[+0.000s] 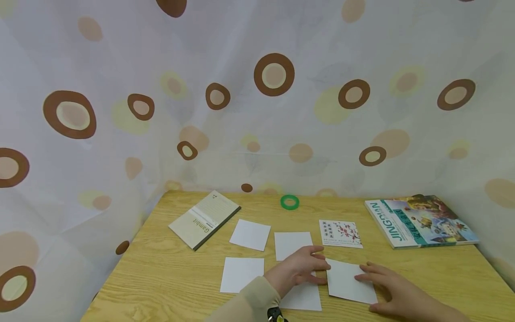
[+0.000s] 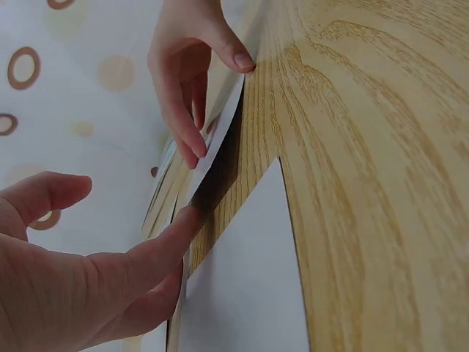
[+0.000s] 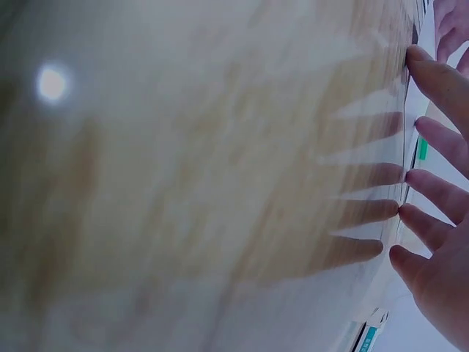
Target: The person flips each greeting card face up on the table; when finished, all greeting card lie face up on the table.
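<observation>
Paper [image 1: 348,282] lies between left hand [image 1: 298,268] and right hand [image 1: 396,290], both loosely spread, seemingly only touching it.

Shows a yellow wood-grain table [image 1: 161,268], bearing a beige Gambit book [image 1: 205,219] slanted at far left, a green ring [image 1: 289,208] at far centre and a JINGDIAN book [image 1: 420,225] at far right. Carries between the books a blossom-printed card [image 1: 341,234], right of a first white sheet [image 1: 250,235] and a half-hidden second white sheet [image 1: 291,243]; nearer, holds a third white sheet [image 1: 242,275] left of a partly covered fourth white sheet [image 1: 302,299].
</observation>
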`<state>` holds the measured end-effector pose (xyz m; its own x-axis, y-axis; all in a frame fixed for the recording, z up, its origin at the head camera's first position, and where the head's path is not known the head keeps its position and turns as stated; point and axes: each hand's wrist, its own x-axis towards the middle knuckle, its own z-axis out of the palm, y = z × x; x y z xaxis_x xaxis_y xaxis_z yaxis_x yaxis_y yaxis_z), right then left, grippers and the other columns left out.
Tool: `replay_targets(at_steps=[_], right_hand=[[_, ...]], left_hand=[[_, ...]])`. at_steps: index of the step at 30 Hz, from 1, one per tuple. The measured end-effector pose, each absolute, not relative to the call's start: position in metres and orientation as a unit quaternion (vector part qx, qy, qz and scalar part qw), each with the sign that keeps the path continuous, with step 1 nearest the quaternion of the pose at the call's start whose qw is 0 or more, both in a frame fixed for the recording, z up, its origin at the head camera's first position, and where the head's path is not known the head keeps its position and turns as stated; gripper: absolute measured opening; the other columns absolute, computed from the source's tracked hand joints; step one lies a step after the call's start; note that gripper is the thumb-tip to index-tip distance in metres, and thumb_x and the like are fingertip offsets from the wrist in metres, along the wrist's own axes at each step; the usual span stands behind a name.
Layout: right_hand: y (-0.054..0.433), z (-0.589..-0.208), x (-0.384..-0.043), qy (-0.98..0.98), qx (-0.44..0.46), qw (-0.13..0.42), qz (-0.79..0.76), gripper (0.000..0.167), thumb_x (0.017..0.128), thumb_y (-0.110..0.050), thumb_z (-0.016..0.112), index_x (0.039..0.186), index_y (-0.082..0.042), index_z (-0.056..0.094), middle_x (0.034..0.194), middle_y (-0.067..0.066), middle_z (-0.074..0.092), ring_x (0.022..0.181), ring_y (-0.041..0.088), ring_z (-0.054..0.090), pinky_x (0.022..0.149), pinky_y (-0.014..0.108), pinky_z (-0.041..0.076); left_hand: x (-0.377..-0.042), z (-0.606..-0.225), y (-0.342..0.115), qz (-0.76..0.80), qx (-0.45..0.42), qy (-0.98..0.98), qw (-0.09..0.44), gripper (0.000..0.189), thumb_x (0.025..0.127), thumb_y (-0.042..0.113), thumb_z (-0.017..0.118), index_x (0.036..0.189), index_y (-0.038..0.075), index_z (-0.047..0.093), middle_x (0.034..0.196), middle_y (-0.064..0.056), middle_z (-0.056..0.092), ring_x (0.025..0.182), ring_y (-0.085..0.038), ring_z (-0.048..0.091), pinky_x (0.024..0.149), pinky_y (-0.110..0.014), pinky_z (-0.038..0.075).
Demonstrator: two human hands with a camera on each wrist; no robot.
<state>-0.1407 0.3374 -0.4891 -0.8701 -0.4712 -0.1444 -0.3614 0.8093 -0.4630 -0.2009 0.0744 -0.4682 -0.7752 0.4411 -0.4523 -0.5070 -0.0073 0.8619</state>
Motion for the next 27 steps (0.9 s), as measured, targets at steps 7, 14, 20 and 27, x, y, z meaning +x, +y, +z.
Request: replay_targets(at_steps=[7,14,20,27], right_hand=[[0.3358,-0.4891,-0.1410,0.947,-0.217,0.118,-0.207,0.053,0.082,-0.058,0.071,0.129,-0.036,0.062,0.146,0.010,0.053,0.127,0.044,0.049,0.095,0.051,0.054],[0.3368,-0.4882,-0.1427,0.947,-0.221,0.115,-0.203,0.052,0.082,-0.059,0.070,0.128,-0.038,0.062,0.145,0.009,0.054,0.126,0.042,0.051,0.095,0.046,0.054],[0.3376,-0.4868,-0.1420,0.942,-0.220,0.127,-0.218,0.051,0.084,-0.057,0.069,0.130,-0.035,0.062,0.146,0.012,0.052,0.127,0.045,0.050,0.095,0.055,0.052],[0.3366,-0.4843,-0.1413,0.928,-0.200,0.165,-0.267,0.045,0.087,-0.050,0.070,0.129,-0.037,0.062,0.148,0.016,0.049,0.129,0.050,0.045,0.094,0.068,0.047]], left_hand=[[-0.2018,-0.4709,0.0744,0.725,-0.036,0.600,0.336,0.059,0.088,-0.012,0.061,0.144,-0.003,0.044,0.126,-0.014,0.052,0.109,-0.026,0.057,0.092,-0.056,0.055],[-0.2013,-0.4716,0.0732,0.730,-0.034,0.594,0.336,0.060,0.087,-0.013,0.059,0.144,-0.004,0.045,0.126,-0.014,0.052,0.111,-0.027,0.056,0.093,-0.055,0.055],[-0.2013,-0.4725,0.0726,0.731,-0.033,0.593,0.335,0.060,0.086,-0.012,0.059,0.144,-0.004,0.044,0.128,-0.015,0.053,0.111,-0.027,0.056,0.093,-0.054,0.056],[-0.2011,-0.4754,0.0708,0.735,-0.036,0.591,0.329,0.059,0.085,-0.012,0.059,0.142,-0.003,0.046,0.123,-0.012,0.055,0.103,-0.023,0.055,0.091,-0.050,0.057]])
